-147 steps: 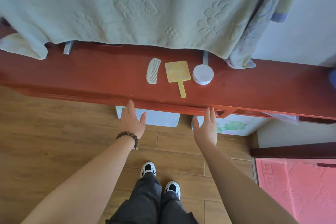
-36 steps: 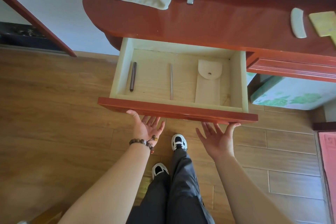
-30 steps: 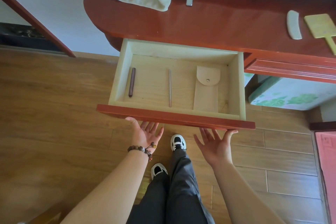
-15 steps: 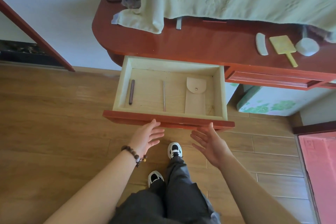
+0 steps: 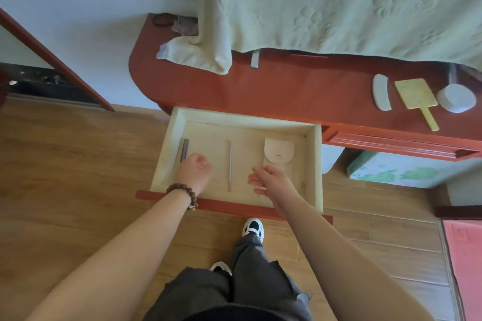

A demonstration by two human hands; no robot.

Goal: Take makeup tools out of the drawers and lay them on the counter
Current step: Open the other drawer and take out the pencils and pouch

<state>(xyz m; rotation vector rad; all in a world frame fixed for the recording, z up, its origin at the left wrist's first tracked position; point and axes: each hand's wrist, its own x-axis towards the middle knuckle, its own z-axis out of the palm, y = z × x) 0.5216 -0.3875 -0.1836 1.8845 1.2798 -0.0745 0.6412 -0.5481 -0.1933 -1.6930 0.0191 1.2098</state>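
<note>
The left hand [image 5: 194, 172] reaches into the open drawer [image 5: 317, 164] with its fingers curled under. It covers the near end of a dark brown pencil-like stick [image 5: 184, 150] lying along the drawer's left wall, and whether its grip has closed on that stick cannot be told. The right hand [image 5: 271, 180] hovers over the drawer's middle with fingers loosely bent and its grip slack, holding nothing. It sits just in front of a beige snap-flap pouch [image 5: 279, 155] lying flat on the drawer bottom. Between the two hands lies a thin pinkish stick [image 5: 230, 167], touching neither. A wooden bead bracelet [image 5: 184, 191] circles the left wrist above the drawer's red front. The drawer is pulled out from under the red-brown table [image 5: 287, 86]. Far to the right on the table lie a white comb [image 5: 381, 96], a yellow hand mirror [image 5: 414, 94] and a white round jar [image 5: 456, 99] in a row, well apart from the drawer. A pale green embossed cloth [image 5: 339, 8] hangs over the back of the table.
</note>
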